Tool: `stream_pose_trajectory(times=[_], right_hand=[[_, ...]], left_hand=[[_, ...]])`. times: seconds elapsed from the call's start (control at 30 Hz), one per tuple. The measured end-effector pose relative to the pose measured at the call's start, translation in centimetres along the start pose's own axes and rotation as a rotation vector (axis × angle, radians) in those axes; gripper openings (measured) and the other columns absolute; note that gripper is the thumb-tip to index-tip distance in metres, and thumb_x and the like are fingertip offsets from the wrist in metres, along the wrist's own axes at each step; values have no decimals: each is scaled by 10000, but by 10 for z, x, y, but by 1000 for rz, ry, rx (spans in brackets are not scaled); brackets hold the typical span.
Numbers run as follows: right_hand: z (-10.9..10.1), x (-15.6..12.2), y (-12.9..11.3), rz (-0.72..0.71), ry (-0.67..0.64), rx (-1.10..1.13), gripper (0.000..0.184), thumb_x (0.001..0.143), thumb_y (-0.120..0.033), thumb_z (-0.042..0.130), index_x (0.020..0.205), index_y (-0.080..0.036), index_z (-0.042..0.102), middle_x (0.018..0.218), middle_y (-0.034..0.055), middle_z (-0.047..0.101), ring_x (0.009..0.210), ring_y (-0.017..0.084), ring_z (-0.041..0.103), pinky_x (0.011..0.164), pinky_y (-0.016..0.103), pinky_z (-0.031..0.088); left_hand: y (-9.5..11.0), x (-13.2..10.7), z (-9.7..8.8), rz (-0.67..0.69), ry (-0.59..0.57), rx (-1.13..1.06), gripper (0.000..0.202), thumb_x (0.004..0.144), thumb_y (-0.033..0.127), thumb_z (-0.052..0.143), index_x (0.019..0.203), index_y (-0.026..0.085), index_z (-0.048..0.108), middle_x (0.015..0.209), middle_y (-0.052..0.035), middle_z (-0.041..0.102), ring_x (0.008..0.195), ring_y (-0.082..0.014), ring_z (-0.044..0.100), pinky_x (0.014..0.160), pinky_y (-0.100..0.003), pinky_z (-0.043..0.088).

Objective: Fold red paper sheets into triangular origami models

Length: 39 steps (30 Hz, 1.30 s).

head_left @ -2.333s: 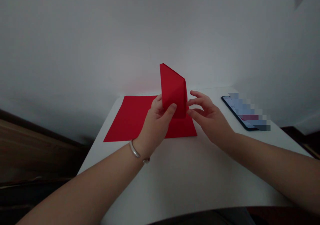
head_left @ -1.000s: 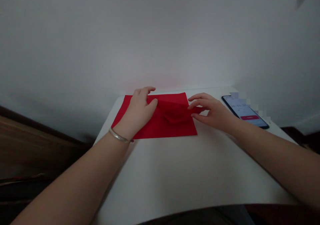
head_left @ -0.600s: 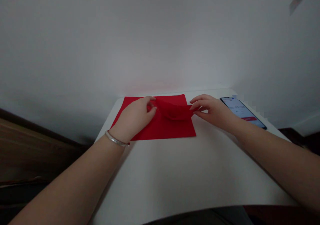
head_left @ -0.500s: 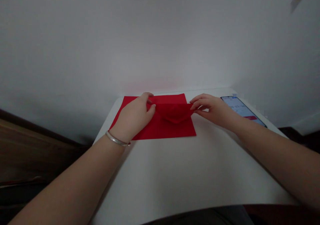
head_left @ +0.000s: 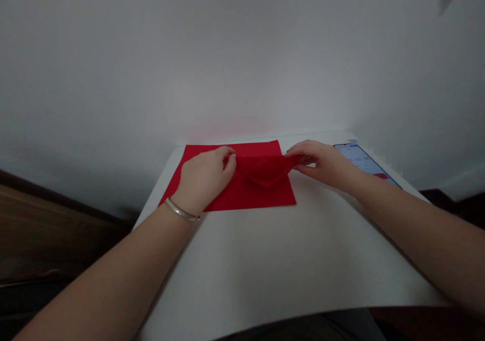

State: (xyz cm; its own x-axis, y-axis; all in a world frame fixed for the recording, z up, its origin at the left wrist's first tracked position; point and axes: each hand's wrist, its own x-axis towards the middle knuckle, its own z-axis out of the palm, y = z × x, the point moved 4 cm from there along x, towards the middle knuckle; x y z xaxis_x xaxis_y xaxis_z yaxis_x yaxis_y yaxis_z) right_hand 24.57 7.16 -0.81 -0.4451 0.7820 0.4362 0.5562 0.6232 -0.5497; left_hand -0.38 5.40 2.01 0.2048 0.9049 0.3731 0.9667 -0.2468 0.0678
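A folded piece of red paper (head_left: pixel 263 172) is held between my two hands, its straight edge at the top and a blunt point facing me. My left hand (head_left: pixel 207 177), with a silver bangle at the wrist, pinches its left end between thumb and fingers. At the right end, my right hand (head_left: pixel 316 160) has its fingers closed on the corner. Beneath it lies a flat red sheet (head_left: pixel 257 198), partly hidden by my left hand and the folded paper.
Both rest on a white table (head_left: pixel 280 260) pushed against a pale wall (head_left: pixel 242 68). A phone (head_left: pixel 359 160) with a lit screen lies at the back right, partly behind my right forearm. Brown wood (head_left: pixel 45 225) stands at the left.
My left fingers have closed onto the left end of the folded paper. My right fingers have moved further over its right corner. The view has shifted slightly.
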Motion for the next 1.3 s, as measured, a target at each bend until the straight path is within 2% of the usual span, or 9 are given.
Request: stream_pose_trajectory(times=[0.13,0.23,0.37,0.5,0.83,0.97,1.07,1.2,1.3], right_hand=[[-3,-1,-3,64,-6,-109,112,784,-266,614,832,-239,710,766,19,694,635,156,631,604,306,512],[-7,-1,-15,55,19,-267,110,775,-323,634,778,-243,709,672,11,662,555,143,571,513,286,431],[-8,0,-39,50,78,-544,195,816,-398,593,746,-248,696,638,22,665,568,166,574,498,297,344],[4,1,-58,77,11,-669,310,884,-425,486,761,-232,696,667,41,701,559,190,600,486,312,293],[20,1,-64,84,-122,-504,337,876,-479,488,902,-229,713,695,22,713,585,177,621,517,299,306],[3,0,-56,94,23,-413,339,905,-437,444,986,-225,695,585,-7,650,475,134,529,498,283,292],[-10,-4,-38,108,163,-323,321,927,-365,415,925,-207,694,593,4,627,497,132,508,487,281,299],[-14,-6,-11,56,303,-220,215,870,-270,498,938,-196,687,854,64,664,681,159,571,585,293,436],[-4,-3,6,96,279,-84,266,847,-250,517,1066,-202,660,1082,101,641,853,186,614,634,307,505]], left_hand=[[5,-1,-1,83,165,-109,381,931,363,385,1192,178,592,1077,-117,610,973,-259,582,810,-383,471],[8,0,-2,165,238,-220,338,924,310,415,1166,153,592,1017,-108,580,999,-247,535,891,-403,440],[15,7,3,308,209,-388,227,914,247,446,997,167,641,885,-64,589,884,-204,543,821,-353,449],[28,13,17,535,79,-479,223,882,287,555,1063,188,637,884,-45,573,812,-163,535,730,-289,458],[33,14,27,676,40,-534,140,885,225,556,965,195,667,882,-36,582,787,-132,540,687,-245,449],[33,8,24,656,64,-565,175,865,198,562,999,171,672,872,-43,558,780,-136,525,693,-263,459],[41,-4,18,667,87,-547,213,872,195,535,1036,165,669,865,-48,531,763,-138,507,677,-269,457],[61,-23,9,759,85,-435,296,895,228,507,1166,183,618,888,-58,544,744,-142,495,650,-270,444],[75,-32,6,820,78,-313,309,912,291,505,1197,220,599,894,-49,557,738,-151,493,641,-281,430]])
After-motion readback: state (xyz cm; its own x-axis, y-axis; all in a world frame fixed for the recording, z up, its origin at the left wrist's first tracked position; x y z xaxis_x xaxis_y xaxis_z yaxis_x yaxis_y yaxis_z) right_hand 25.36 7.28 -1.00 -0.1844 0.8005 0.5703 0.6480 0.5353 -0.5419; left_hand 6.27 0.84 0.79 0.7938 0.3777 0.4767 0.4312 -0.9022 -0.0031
